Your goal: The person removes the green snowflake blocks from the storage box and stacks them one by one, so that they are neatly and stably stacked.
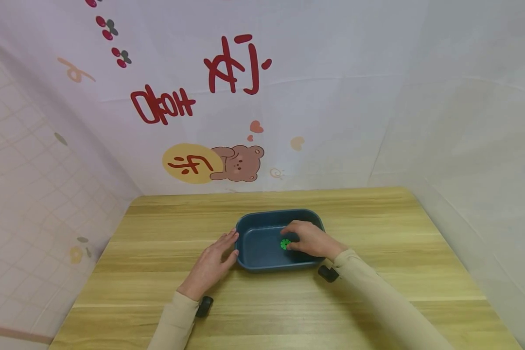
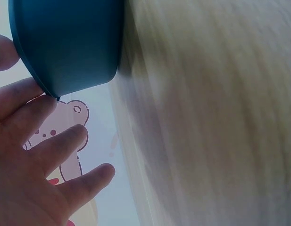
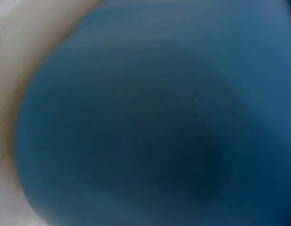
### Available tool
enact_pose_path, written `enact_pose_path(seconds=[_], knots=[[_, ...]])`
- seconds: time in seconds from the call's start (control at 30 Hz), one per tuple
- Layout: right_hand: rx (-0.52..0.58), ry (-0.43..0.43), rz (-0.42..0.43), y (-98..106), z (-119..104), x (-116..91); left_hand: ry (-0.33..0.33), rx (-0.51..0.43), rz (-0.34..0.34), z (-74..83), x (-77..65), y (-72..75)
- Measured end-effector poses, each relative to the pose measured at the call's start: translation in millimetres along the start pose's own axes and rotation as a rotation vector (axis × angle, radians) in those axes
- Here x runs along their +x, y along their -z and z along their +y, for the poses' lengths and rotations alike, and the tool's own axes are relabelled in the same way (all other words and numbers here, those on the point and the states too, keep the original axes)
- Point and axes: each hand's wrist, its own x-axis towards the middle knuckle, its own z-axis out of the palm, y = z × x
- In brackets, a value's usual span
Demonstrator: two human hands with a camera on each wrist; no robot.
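A dark blue rectangular tray with rounded corners sits on the table. Beside its left end is my left hand, fingers extended and spread, fingertips right at the rim. The left wrist view shows that hand close up against the tray's corner. My right hand reaches inside the tray from the right, index finger and thumb apart. By the thumb tip is a small green notched disc, partly overlapped by the thumb. The right wrist view is filled by the tray's blurred blue wall; the fingers are out of sight there.
The tray stands on a light wood-grain table. A white printed cloth with a bear and red characters hangs behind the table, and more cloth flanks both sides. A small black device is at the left wrist, another black device at the right.
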Motion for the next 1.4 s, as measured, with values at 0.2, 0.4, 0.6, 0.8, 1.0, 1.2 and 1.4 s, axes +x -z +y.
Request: enact_pose_path(seconds=[0.2, 0.4, 0.6, 0.8, 1.0, 1.2, 1.4], knots=[[-0.009, -0.022, -0.026, -0.1, 0.8, 3.4, -0.001, 0.004, -0.001, 0.8, 0.0, 0.7], [-0.021, -0.019, -0.046, -3.0, 2.6, 7.4, 0.001, -0.006, -0.003, 0.9, 0.2, 0.7], [-0.059, 0.020, -0.048, -6.2, 4.8, 8.8, -0.003, -0.010, -0.005, -0.1, 0.3, 0.5], [-0.057, 0.029, -0.046, -5.9, 6.0, 9.5, -0.005, -0.012, -0.003, -0.3, -0.1, 0.1], [-0.086, 0.042, -0.045, -9.9, 8.8, 10.4, 0.000, -0.007, 0.000, -0.8, -0.2, -0.6], [-0.086, 0.045, -0.047, -11.3, 9.7, 11.1, 0.012, -0.014, -0.004, -1.1, -0.2, -1.6], [-0.089, 0.055, -0.054, -12.6, 12.1, 13.2, 0.004, -0.015, 0.001, -1.1, 0.0, -1.2]])
